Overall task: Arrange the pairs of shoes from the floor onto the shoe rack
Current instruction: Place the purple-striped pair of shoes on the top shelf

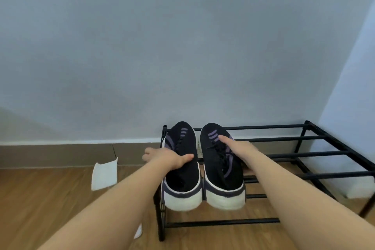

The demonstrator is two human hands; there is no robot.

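A pair of black sneakers with purple stripes and white soles rests on the top bars at the left end of a black metal shoe rack [284, 138], toes toward the wall. My left hand [164, 157] grips the left sneaker [183, 176] across its middle, thumb on top. My right hand [241, 149] holds the right sneaker [220, 182] from its right side, with the thumb over the laces. Both heels stick out past the rack's front bar.
The rack stands against a pale blue wall in the right corner, on a wooden floor. A white sheet of paper [104, 174] leans on the brown baseboard to the left. A small white scrap [138, 231] lies by the rack's left leg.
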